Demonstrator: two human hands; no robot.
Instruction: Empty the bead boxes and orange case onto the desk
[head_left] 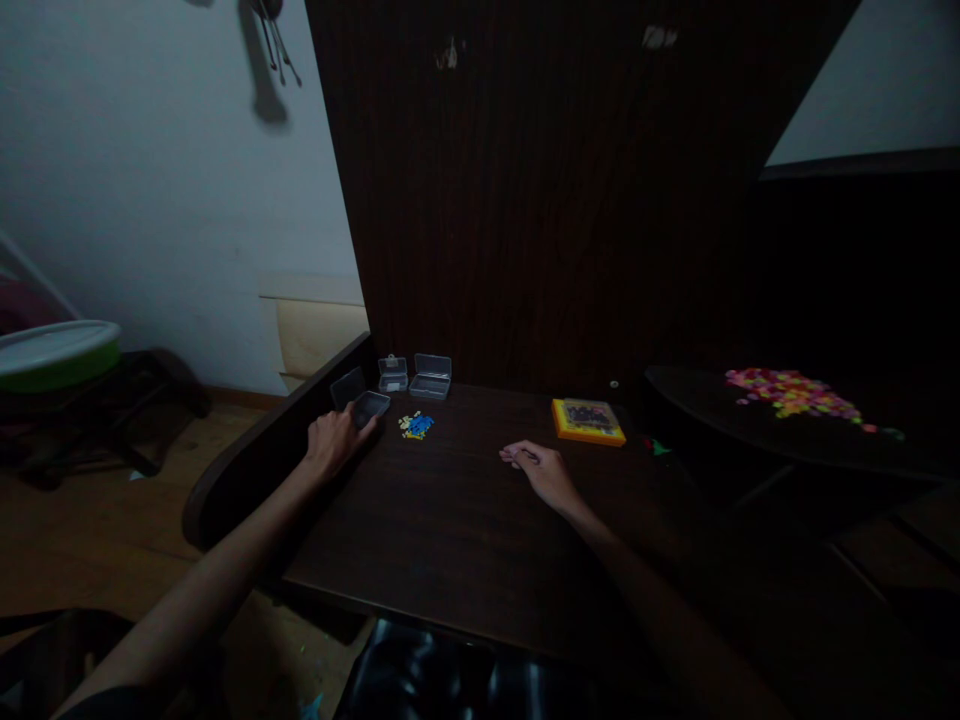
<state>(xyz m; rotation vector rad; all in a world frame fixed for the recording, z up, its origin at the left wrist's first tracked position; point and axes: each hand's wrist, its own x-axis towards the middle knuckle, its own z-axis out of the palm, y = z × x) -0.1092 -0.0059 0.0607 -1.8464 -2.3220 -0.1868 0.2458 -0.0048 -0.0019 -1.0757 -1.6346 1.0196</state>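
Observation:
At the left side of the dark wooden table, my left hand point(333, 442) grips the near edge of a clear plastic box point(370, 407) between thumb and fingers. The box's hinged lid stands raised at the back. Just right of it lies a small pile of blue, yellow and pale pieces point(417, 425). My right hand point(541, 470) is over the middle of the table with its fingers curled together; whether anything small is inside them is hidden. Behind the pile stand two more clear boxes, a smaller one point(393, 380) and a wider one point(431, 386), both with raised lids.
A yellow case point(589, 422) with a clear top lies to the right of my right hand. Further right, many bright pink, orange and yellow pieces point(799, 393) are heaped on a dark rounded surface. The table point(442, 540) has a raised wooden side point(247, 460) at the left and a tall panel behind.

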